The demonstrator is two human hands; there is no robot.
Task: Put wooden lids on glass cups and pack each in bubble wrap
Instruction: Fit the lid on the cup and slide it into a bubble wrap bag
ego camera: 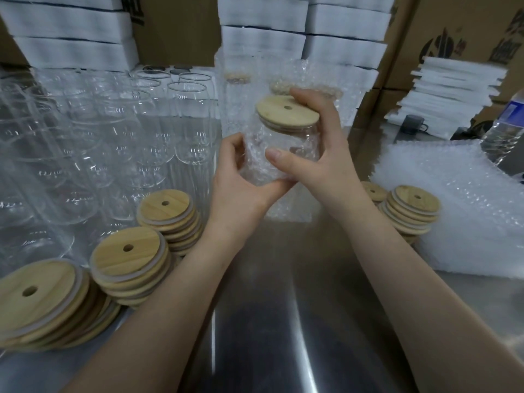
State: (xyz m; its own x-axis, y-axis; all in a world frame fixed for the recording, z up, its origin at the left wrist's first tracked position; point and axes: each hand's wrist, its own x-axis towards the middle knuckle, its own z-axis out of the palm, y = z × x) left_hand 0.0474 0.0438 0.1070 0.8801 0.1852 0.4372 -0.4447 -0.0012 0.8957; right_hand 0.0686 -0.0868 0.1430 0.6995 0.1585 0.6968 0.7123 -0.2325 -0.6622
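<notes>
Wooden lid stacks (129, 262): three at 8 o'clock, two at 3 o'clock
Lidded glass cup (297, 134): one
Wrapped cups (236, 103): two at 12 o'clock

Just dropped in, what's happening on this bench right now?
A person is packing one glass cup with its wooden lid already on. The right hand grips the cup and lid, while the left hand holds bubble wrap around its lower part. Bare cups and lid stacks wait on the left; wrapped cups stand behind.
</notes>
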